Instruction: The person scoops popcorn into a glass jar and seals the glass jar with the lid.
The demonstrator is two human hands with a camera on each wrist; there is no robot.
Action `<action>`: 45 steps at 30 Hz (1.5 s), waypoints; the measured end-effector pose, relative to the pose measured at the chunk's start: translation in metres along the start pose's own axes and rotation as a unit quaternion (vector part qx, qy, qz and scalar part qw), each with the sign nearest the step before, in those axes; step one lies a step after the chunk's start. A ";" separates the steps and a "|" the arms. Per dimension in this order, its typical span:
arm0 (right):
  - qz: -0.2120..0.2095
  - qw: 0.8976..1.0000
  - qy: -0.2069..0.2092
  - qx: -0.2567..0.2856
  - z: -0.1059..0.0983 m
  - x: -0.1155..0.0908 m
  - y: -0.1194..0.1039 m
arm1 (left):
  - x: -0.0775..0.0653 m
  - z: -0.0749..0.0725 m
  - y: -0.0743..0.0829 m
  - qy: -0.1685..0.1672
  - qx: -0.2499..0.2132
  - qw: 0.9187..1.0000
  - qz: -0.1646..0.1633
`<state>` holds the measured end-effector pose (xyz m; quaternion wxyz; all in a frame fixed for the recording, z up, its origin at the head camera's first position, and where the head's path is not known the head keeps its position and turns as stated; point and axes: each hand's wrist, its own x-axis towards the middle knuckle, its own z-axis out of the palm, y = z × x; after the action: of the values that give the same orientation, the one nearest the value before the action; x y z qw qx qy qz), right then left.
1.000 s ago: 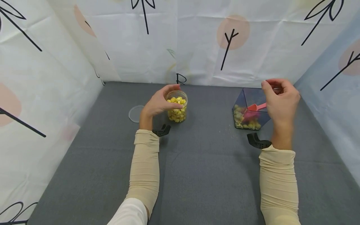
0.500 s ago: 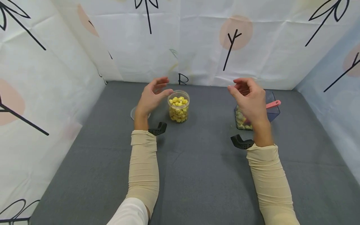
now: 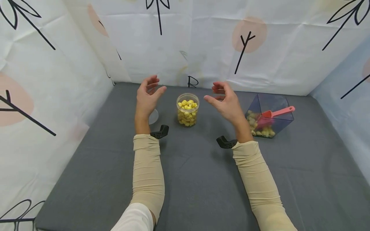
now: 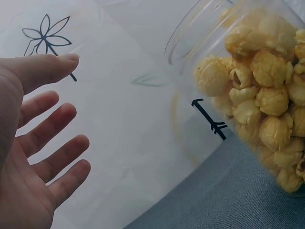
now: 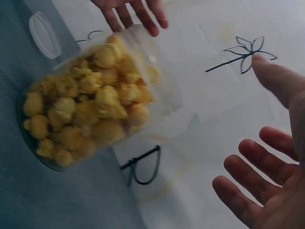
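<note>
A clear round jar (image 3: pixel 187 116) of yellow popcorn stands uncapped at the back middle of the table, between the two hands. The left hand (image 3: pixel 146 98) hovers left of it, fingers loosely bent and apart from the jar. Beneath that hand lies a clear round lid (image 3: pixel 154 117), partly covered by it in the head view. On the jar's other side, the right hand (image 3: pixel 227 102) is raised with thumb and fingers spread, holding nothing. Both wrist views show popcorn filling much of the jar (image 5: pixel 88 102) and bare palms beside it.
To the right stands a bluish see-through bin (image 3: pixel 284 124) with some popcorn at its bottom. A pink scoop (image 3: pixel 281 111) leans in it, handle over the rim. White patterned cloth walls (image 3: pixel 208 48) enclose the grey table (image 3: pixel 190 179) at the back and sides.
The left hand has let go of the jar and drawn back left. The right hand has moved left from beside the bin toward the jar, uncovering the scoop. The jar stays put.
</note>
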<state>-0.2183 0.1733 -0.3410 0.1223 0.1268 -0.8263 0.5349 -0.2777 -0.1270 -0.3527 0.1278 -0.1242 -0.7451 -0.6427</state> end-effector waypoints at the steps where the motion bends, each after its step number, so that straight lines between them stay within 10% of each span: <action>1: 0.001 1.000 -0.010 0.010 0.004 0.000 0.002 | -0.001 0.000 0.000 0.002 -0.001 1.000 -0.001; 22: 0.051 0.988 -0.125 0.074 0.045 -0.006 0.033 | -0.006 -0.013 0.000 0.000 0.083 0.996 -0.018; 33: 0.067 0.977 -0.154 0.127 0.067 -0.008 0.034 | -0.016 -0.045 -0.019 -0.082 0.196 0.973 -0.093; 45: 0.094 0.983 -0.149 0.053 0.066 -0.012 0.036 | -0.025 -0.063 -0.038 -0.119 0.214 0.957 -0.152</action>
<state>-0.2232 0.1280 -0.4020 -0.0605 0.1331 -0.8142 0.5618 -0.2655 -0.1957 -0.3882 -0.0378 -0.0550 -0.8851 -0.4606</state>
